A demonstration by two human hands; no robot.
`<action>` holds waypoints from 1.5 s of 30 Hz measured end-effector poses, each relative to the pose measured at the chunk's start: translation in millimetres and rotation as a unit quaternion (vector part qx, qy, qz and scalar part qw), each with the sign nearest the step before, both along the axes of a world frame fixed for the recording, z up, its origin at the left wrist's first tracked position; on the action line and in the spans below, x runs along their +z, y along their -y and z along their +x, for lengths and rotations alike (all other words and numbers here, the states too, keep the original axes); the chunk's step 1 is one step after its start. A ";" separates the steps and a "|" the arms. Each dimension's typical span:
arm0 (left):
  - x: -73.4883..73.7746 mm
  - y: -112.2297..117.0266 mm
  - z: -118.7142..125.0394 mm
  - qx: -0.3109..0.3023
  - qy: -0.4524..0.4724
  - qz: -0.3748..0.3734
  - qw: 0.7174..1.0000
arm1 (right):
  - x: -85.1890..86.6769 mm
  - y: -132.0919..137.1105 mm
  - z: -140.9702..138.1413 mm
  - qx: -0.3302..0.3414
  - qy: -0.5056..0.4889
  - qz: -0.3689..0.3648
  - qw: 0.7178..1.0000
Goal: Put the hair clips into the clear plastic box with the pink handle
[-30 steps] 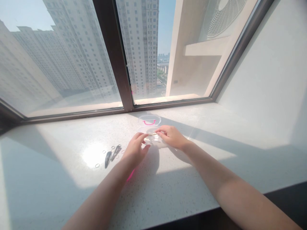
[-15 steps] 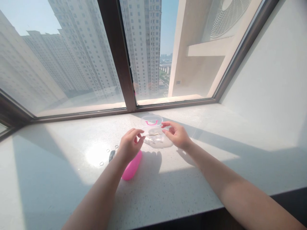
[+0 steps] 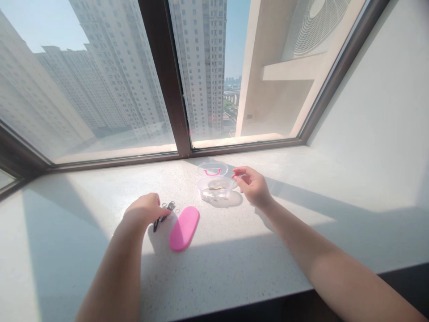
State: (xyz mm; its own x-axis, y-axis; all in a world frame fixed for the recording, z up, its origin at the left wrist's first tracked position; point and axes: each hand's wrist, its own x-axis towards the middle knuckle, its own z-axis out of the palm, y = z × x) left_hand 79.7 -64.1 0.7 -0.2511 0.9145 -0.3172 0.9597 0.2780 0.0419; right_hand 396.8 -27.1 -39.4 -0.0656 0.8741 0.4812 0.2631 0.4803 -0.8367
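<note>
My left hand reaches down over black hair clips and small thin rings on the sill. Its thumb lies alongside the clips; the other fingertips are mostly hidden, so whether it grips one is unclear. To its right, a pink oval lid-like piece lies flat. A clear plastic box stands open, with a thin gold-coloured item in it. The box's clear lid, with a pink handle, is behind. Just right of the box, my right hand hovers, thumb and forefinger apart, nothing visible between them.
The pale speckled sill ends at a dark front edge. Behind it rises a brown window frame, with tall buildings outside. A white wall bounds the right side. Strong sunlight and shadows cross the surface.
My left hand has moved from the box left and down to the hair clips, uncovering the pink piece. My right hand has drawn slightly right, away from the box.
</note>
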 end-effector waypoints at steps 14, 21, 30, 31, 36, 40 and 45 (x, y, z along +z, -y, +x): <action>-6.2 0.1 3.1 -0.041 0.049 -0.014 0.998 | -4.0 -3.2 -2.1 0.013 -0.009 -0.031 0.999; -8.5 -0.4 4.3 -0.035 0.070 0.001 0.997 | -2.6 -1.7 -2.9 0.018 0.000 -0.034 0.999; 0.6 1.1 3.5 -0.009 0.111 0.053 0.992 | -4.6 -2.4 -0.2 0.011 0.010 -0.026 1.000; 2.4 1.7 4.6 -0.008 0.125 0.069 0.990 | -4.6 -2.5 -0.1 0.011 0.010 -0.025 1.000; 3.8 4.3 11.2 -0.057 0.192 0.088 0.976 | -3.8 -2.3 -0.1 0.016 0.013 -0.025 0.999; -6.9 1.3 16.3 -0.084 0.154 0.061 0.983 | -3.6 -1.8 -0.8 0.018 0.014 -0.029 0.999; -19.3 -3.6 21.4 -0.098 0.106 0.059 0.988 | -3.7 -1.9 -1.1 0.019 0.023 -0.031 0.999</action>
